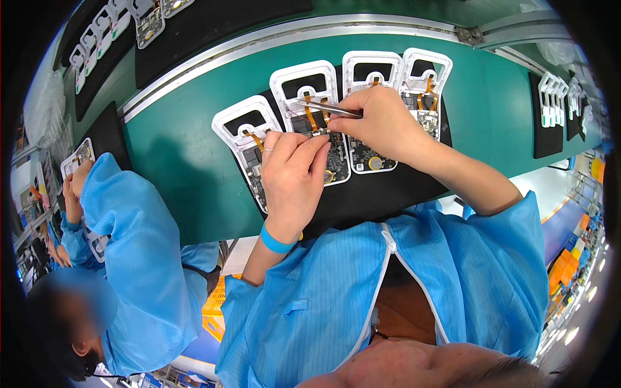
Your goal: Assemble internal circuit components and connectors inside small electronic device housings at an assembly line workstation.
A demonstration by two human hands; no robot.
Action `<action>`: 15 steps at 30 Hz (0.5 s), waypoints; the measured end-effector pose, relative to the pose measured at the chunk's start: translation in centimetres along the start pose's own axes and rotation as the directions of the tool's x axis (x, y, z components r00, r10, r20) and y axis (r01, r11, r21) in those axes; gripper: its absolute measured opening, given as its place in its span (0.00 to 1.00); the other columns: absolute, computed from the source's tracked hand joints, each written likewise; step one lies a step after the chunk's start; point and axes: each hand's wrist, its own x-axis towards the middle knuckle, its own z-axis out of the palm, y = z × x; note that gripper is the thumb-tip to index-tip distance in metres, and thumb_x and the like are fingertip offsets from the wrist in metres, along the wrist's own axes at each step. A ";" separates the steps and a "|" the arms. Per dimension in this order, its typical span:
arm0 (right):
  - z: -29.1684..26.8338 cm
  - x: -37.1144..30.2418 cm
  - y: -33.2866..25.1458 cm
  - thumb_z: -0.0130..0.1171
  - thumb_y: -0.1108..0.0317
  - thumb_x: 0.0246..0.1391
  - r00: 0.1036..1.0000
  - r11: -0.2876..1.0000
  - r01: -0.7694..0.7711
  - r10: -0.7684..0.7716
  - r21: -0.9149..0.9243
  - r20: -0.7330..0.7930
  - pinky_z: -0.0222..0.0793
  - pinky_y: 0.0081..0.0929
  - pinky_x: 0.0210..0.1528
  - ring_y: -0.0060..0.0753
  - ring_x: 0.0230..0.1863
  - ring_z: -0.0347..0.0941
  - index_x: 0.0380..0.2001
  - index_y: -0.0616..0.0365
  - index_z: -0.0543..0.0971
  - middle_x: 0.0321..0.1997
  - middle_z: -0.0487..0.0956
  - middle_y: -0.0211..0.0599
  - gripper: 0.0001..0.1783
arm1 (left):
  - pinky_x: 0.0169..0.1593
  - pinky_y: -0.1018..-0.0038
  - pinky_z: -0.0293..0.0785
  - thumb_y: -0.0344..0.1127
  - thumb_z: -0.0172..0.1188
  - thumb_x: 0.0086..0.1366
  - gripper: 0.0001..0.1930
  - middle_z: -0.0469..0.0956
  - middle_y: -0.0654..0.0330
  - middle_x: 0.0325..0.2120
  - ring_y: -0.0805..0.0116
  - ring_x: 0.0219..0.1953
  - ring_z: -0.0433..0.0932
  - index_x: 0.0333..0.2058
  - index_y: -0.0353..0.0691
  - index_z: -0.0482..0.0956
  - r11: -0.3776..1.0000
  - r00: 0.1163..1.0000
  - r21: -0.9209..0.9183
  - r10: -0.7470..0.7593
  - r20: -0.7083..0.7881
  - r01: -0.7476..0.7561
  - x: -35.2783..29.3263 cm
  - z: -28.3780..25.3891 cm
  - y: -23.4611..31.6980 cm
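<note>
- Left hand [292,178]: back of hand up, fingers bent, fingertips down at the circuit board of the second unit [339,160] from left; can't tell if it pinches a part or just steadies the unit.
- Right hand [383,123]: grasping metal tweezers [337,110], tips pointing left over the second unit; lower fingertips close to the left hand's, near the board.
- Second unit: on black mat [381,199], in front of the person; white frame with handle-like loop at far end, dark board, orange flex cables [310,116] sticking up beside the tweezers, round yellowish part [329,176] low on the board, partly covered.
- Same kind, in a row with it: leftmost unit [228,129], part hidden by left hand; third unit [366,154], under right hand, round yellow part showing; fourth unit [427,119], far right of row.
- Green counter [187,174] under the mat; metal rail [259,49] along the far edge.
- More white units [554,107] on a dark mat, right end of counter.
- Person: blue smock [304,291], blue wristband [277,240] on left wrist.
- Co-worker [145,252] at left, blue sleeve, hands at another white unit [83,155].
</note>
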 end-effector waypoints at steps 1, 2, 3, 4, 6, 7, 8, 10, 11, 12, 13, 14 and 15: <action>-0.1 0.1 -0.1 0.69 0.65 0.50 1.000 1.000 -0.008 0.008 0.009 0.003 0.69 0.27 0.29 0.26 0.23 0.74 0.33 0.64 0.86 0.23 0.81 0.41 0.12 | 0.34 0.68 0.69 0.22 0.70 0.50 0.09 0.75 0.59 0.25 0.62 0.32 0.71 0.32 0.37 0.85 1.000 1.000 -0.001 -0.001 0.001 0.001 -0.1 0.0 -0.1; -0.1 0.1 -0.2 0.69 0.65 0.49 1.000 1.000 -0.017 0.017 0.018 0.004 0.69 0.27 0.30 0.26 0.24 0.75 0.33 0.64 0.86 0.23 0.82 0.42 0.12 | 0.35 0.67 0.69 0.23 0.70 0.50 0.09 0.75 0.60 0.26 0.61 0.32 0.71 0.32 0.37 0.85 1.000 1.000 0.014 0.015 0.001 -0.015 -0.1 0.1 -0.1; 0.1 0.1 -0.2 0.69 0.65 0.49 1.000 1.000 -0.020 0.020 0.018 0.002 0.69 0.27 0.30 0.26 0.24 0.75 0.33 0.64 0.86 0.23 0.82 0.42 0.12 | 0.35 0.66 0.69 0.23 0.70 0.49 0.09 0.74 0.60 0.26 0.60 0.32 0.71 0.32 0.37 0.85 0.999 1.000 0.029 0.031 0.002 -0.031 -0.1 0.2 -0.1; 0.3 0.1 -0.1 0.69 0.64 0.49 1.000 0.999 -0.019 0.020 0.046 -0.020 0.71 0.32 0.31 0.37 0.24 0.76 0.33 0.63 0.86 0.23 0.81 0.46 0.13 | 0.35 0.66 0.69 0.23 0.70 0.49 0.09 0.74 0.60 0.26 0.60 0.32 0.71 0.32 0.37 0.85 0.999 0.999 0.026 0.032 0.004 -0.032 -0.2 0.1 -0.1; 0.5 0.2 0.0 0.68 0.63 0.49 0.999 0.997 -0.019 0.022 0.076 -0.044 0.73 0.37 0.32 0.47 0.23 0.77 0.33 0.63 0.86 0.22 0.80 0.50 0.14 | 0.35 0.67 0.69 0.23 0.70 0.49 0.10 0.74 0.61 0.26 0.61 0.32 0.71 0.33 0.37 0.85 0.999 0.999 0.036 0.037 0.013 -0.037 -0.3 0.0 -0.1; 0.6 0.2 -0.1 0.68 0.62 0.49 0.998 0.999 0.003 0.000 0.043 -0.055 0.73 0.38 0.33 0.48 0.25 0.78 0.33 0.62 0.86 0.23 0.80 0.51 0.13 | 0.35 0.67 0.69 0.23 0.70 0.49 0.10 0.74 0.61 0.26 0.61 0.32 0.71 0.33 0.37 0.85 0.999 0.999 0.035 0.038 0.016 -0.039 -0.3 0.0 -0.1; 0.6 0.2 0.0 0.68 0.62 0.49 0.998 1.000 0.023 -0.023 0.010 -0.065 0.73 0.39 0.35 0.49 0.26 0.78 0.32 0.62 0.86 0.24 0.81 0.51 0.13 | 0.35 0.66 0.69 0.23 0.70 0.49 0.10 0.74 0.60 0.26 0.60 0.32 0.70 0.33 0.37 0.85 0.998 0.999 0.039 0.040 0.012 -0.041 -0.4 0.0 -0.1; 0.9 0.1 0.3 0.67 0.63 0.48 0.994 0.998 0.055 -0.058 -0.026 -0.096 0.73 0.39 0.36 0.50 0.28 0.78 0.32 0.63 0.86 0.25 0.81 0.51 0.13 | 0.35 0.66 0.69 0.23 0.70 0.49 0.10 0.74 0.60 0.26 0.60 0.32 0.70 0.33 0.37 0.85 0.998 0.999 0.041 0.042 0.010 -0.042 -0.5 0.1 -0.1; 1.0 0.1 0.4 0.67 0.63 0.48 0.987 0.994 0.089 -0.096 -0.064 -0.125 0.73 0.40 0.37 0.51 0.29 0.79 0.32 0.63 0.86 0.26 0.81 0.52 0.13 | 0.35 0.66 0.69 0.23 0.70 0.49 0.10 0.74 0.60 0.26 0.60 0.32 0.70 0.33 0.37 0.85 0.998 0.999 0.040 0.043 0.007 -0.043 -0.5 0.1 -0.1; 0.9 0.1 0.3 0.67 0.63 0.48 0.988 0.994 0.087 -0.095 -0.064 -0.126 0.73 0.40 0.37 0.51 0.29 0.79 0.32 0.63 0.86 0.26 0.81 0.52 0.13 | 0.35 0.66 0.68 0.23 0.70 0.49 0.10 0.74 0.60 0.26 0.60 0.32 0.70 0.33 0.37 0.85 0.998 0.999 0.038 0.045 0.004 -0.045 -0.5 0.1 -0.2; 0.8 0.1 0.1 0.67 0.63 0.48 0.992 0.996 0.071 -0.076 -0.046 -0.105 0.73 0.41 0.37 0.52 0.29 0.79 0.31 0.63 0.86 0.27 0.81 0.52 0.13 | 0.35 0.66 0.68 0.23 0.70 0.49 0.10 0.74 0.60 0.26 0.60 0.32 0.70 0.33 0.37 0.85 0.998 0.999 0.038 0.045 0.004 -0.045 -0.5 0.1 -0.2; 0.7 0.1 0.0 0.67 0.63 0.48 0.995 0.998 0.054 -0.056 -0.028 -0.084 0.73 0.42 0.37 0.52 0.30 0.79 0.31 0.64 0.86 0.27 0.81 0.52 0.14 | 0.35 0.66 0.69 0.23 0.70 0.49 0.10 0.74 0.60 0.26 0.60 0.32 0.70 0.33 0.37 0.85 0.998 0.999 0.037 0.045 0.002 -0.046 -0.5 0.1 -0.2; 0.7 0.1 0.0 0.67 0.63 0.48 0.995 0.998 0.053 -0.055 -0.029 -0.085 0.73 0.42 0.37 0.52 0.30 0.79 0.31 0.64 0.86 0.27 0.81 0.52 0.14 | 0.35 0.66 0.69 0.23 0.70 0.49 0.10 0.74 0.60 0.26 0.60 0.32 0.70 0.33 0.37 0.85 0.998 0.999 0.037 0.046 0.001 -0.046 -0.5 0.2 -0.2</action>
